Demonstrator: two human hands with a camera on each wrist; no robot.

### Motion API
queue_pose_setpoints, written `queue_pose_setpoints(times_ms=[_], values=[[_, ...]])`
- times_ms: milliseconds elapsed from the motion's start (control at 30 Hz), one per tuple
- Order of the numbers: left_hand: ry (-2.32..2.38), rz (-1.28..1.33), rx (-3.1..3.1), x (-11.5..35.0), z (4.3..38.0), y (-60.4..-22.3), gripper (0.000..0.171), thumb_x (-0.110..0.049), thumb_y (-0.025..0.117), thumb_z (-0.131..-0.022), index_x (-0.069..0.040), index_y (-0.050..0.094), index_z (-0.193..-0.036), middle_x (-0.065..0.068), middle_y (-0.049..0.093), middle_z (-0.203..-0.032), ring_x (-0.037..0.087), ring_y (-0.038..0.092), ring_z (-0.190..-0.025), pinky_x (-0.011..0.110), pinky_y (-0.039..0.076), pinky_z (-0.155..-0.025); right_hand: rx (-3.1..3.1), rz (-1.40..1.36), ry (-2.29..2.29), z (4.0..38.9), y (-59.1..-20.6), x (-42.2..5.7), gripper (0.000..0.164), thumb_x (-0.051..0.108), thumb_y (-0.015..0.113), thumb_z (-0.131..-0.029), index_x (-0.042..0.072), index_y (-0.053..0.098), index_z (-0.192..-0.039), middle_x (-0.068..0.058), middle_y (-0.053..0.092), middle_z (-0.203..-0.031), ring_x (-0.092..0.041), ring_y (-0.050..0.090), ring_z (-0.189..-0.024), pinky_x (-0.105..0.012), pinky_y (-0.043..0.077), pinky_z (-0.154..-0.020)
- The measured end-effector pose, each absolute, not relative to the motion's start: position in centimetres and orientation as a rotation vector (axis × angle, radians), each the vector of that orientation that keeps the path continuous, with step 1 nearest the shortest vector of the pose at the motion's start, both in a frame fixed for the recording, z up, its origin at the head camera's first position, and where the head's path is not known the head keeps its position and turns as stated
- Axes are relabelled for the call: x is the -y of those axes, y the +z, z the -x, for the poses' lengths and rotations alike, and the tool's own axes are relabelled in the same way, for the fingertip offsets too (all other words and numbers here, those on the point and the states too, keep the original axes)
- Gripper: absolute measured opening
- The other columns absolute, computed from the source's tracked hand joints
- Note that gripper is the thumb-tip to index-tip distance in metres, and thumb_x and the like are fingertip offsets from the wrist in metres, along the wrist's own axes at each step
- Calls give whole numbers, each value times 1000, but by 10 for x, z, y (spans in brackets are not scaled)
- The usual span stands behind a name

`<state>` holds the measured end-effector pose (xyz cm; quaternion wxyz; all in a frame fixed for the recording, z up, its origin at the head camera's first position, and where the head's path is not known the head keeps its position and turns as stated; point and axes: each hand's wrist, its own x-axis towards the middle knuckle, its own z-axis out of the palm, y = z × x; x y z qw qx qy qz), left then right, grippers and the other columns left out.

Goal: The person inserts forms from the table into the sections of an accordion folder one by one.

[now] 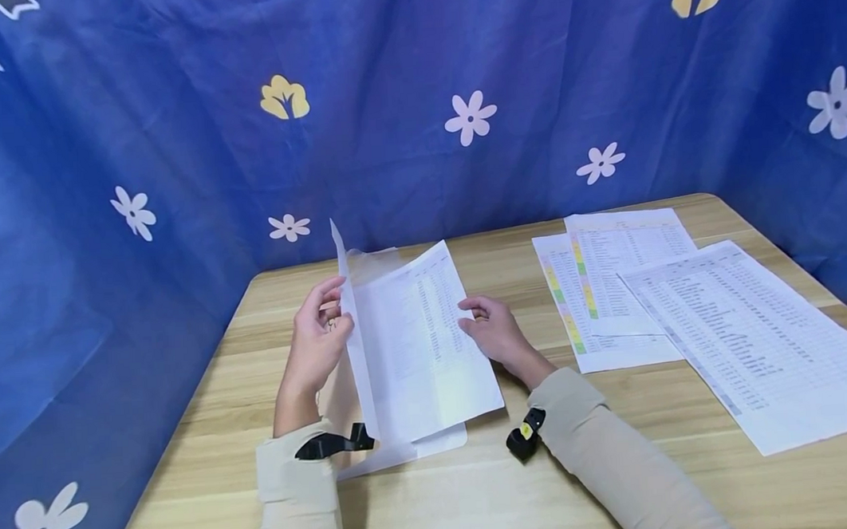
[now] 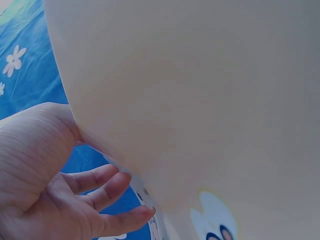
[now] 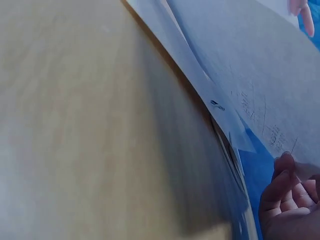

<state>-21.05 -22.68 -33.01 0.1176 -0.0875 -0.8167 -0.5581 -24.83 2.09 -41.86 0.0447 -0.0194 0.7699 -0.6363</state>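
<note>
My left hand (image 1: 314, 346) holds up the raised cover of a pale plastic folder (image 1: 356, 340), gripping its outer edge between thumb and fingers. The left wrist view shows that cover (image 2: 175, 100) filling most of the frame, with part of a cartoon print at the bottom. Against the open folder lies a printed sheet of paper (image 1: 435, 352), tilted, its right edge pinched by my right hand (image 1: 497, 334). Thumb and forefinger close on the sheet's edge in the right wrist view, where faint writing shows on the paper (image 3: 265, 85).
To the right on the wooden table (image 1: 549, 466) lie several loose printed sheets: two overlapping ones with coloured columns (image 1: 633, 277), and a larger table printout (image 1: 772, 342) in front. A blue flowered curtain (image 1: 389, 162) hangs behind and along the sides.
</note>
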Motion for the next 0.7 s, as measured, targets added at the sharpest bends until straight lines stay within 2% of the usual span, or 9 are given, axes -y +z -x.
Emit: queue_pose_setpoints(times_ms=[167,500,700], values=[[-1637,259,2385,226,211,-332,54,7,44,-85,-5,42,-138,20,44,-123,34,51,-106,16,48,-73,-2383,81,-1916,248,-419,-15,30,12,60,-90,13,61,-120,-7,60,-111,-19,59,-88,-30,50,-77],[-1633,265,2381,227,212,-333,55,8,44,-85,-6,42,-138,19,43,-122,30,51,-104,16,49,-73,-2380,104,-1889,246,-420,-1,31,10,59,-90,13,61,-121,-6,59,-116,-20,55,-102,-36,46,-91],[-1614,269,2395,227,211,-332,56,7,44,-85,-7,41,-139,18,44,-123,28,52,-104,16,48,-73,-2374,103,-1865,246,-420,3,37,5,50,-91,13,59,-125,-6,58,-122,-19,55,-100,-35,46,-91]])
